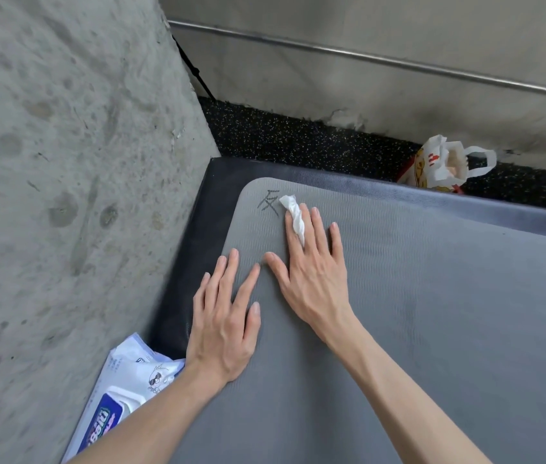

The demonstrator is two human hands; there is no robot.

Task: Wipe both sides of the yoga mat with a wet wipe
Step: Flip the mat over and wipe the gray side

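Yoga mat [432, 313], grey and ribbed, runs off the near edge; flat left hand [223, 324] presses it, right hand [315, 272] pinning a crumpled wet wipe [295, 214] between straight fingers.

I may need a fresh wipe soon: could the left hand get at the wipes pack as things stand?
Probably yes. The left hand rests flat on the yoga mat, holding nothing, and the wipes pack lies just beside its wrist with nothing between.
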